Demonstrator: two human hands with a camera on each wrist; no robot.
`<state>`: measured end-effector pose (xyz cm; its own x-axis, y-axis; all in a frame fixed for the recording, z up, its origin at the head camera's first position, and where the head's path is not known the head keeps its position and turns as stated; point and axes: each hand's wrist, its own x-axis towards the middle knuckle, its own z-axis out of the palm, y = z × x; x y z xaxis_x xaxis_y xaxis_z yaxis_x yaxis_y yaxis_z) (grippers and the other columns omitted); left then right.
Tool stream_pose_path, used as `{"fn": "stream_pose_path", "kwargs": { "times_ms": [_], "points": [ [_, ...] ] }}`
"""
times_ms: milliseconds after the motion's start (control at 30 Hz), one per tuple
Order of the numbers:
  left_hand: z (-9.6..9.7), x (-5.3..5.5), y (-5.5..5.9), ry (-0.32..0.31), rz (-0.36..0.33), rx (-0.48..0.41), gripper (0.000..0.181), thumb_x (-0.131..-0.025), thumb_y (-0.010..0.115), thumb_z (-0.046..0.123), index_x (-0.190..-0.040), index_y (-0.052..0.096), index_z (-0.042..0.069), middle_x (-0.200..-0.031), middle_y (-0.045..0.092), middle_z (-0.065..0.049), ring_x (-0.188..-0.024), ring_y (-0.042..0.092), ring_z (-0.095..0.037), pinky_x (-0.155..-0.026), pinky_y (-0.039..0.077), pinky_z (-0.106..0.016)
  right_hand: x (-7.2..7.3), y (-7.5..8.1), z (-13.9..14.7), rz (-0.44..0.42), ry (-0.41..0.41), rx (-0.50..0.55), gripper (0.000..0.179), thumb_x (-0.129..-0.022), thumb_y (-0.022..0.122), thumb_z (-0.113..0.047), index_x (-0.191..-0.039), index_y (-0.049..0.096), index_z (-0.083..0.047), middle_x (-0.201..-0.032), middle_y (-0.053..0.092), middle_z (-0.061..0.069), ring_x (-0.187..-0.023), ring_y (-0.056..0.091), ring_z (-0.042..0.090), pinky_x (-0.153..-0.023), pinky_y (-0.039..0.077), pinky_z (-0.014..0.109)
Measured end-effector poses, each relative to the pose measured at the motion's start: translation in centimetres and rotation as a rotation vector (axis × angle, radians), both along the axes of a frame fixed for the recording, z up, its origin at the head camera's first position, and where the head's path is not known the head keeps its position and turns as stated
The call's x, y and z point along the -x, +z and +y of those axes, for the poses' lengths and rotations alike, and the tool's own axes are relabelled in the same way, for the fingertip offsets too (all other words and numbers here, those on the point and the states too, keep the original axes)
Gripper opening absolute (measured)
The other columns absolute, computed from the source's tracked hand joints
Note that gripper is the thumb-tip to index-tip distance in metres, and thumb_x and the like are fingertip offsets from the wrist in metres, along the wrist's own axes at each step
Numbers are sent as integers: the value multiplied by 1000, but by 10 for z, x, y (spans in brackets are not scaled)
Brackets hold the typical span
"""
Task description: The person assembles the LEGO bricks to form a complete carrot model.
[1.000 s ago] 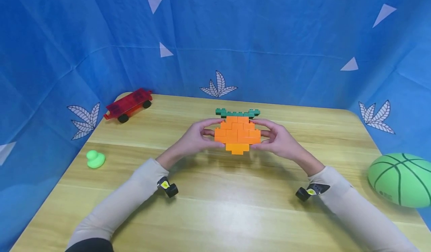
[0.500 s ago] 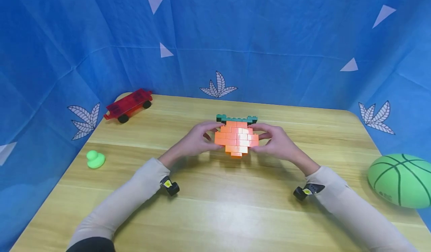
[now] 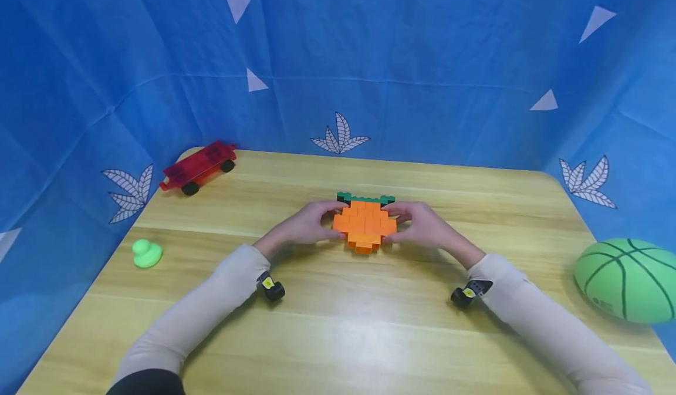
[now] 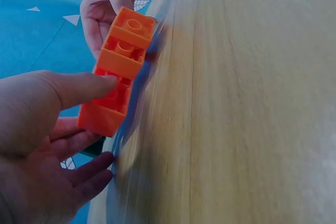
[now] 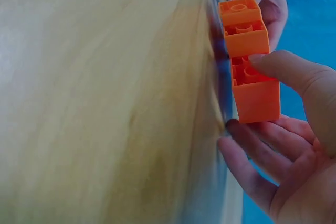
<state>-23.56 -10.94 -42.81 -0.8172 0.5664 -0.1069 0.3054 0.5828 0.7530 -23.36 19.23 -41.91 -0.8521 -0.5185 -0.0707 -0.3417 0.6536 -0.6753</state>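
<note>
An orange building-brick model [image 3: 364,222], stepped like a carrot or fruit with a green brick top [image 3: 366,199], is held between both hands over the middle of the table. My left hand [image 3: 308,223] pinches its left side, thumb below and fingers above. On the opposite side my right hand [image 3: 419,225] grips it the same way. Both wrist views show the stepped underside of the orange model [image 4: 123,51] with hollow brick bottoms, a thumb pressed against it. In the right wrist view the orange bricks [image 5: 257,100] stand apart from the tabletop.
A red toy car [image 3: 199,167] with black wheels stands at the table's back left. A green rubber duck [image 3: 146,253] sits near the left edge, a green basketball [image 3: 625,280] at the right edge. Blue curtain [image 3: 422,49] surrounds the wooden table [image 3: 359,336].
Both hands have lowered the brick model and brought it slightly nearer and to the left. Its front has tilted, so a glint crossed it and its underside now shows more.
</note>
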Motion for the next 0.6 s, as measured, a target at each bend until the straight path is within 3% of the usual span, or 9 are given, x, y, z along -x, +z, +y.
{"fn": "stream_pose_path", "kwargs": {
  "times_ms": [267,600],
  "points": [
    [3,0,-1,-9,6,50,73,-92,79,24,-155,46,11,-158,48,-11,-146,47,-29,-121,40,-43,0,-6,-2,-4,6,-43,73,-84,85,-31,-148,54,-11,-145,62,15,-134,58,36,-111,48,57],
    [-1,-2,-5,16,26,150,74,-92,78,34,-156,45,16,-156,48,-11,-142,42,-30,-121,38,-48,-4,-14,-5,-5,15,-38,74,-86,84,-31,-150,52,-12,-148,59,15,-138,55,36,-116,42,58]
  ]
}}
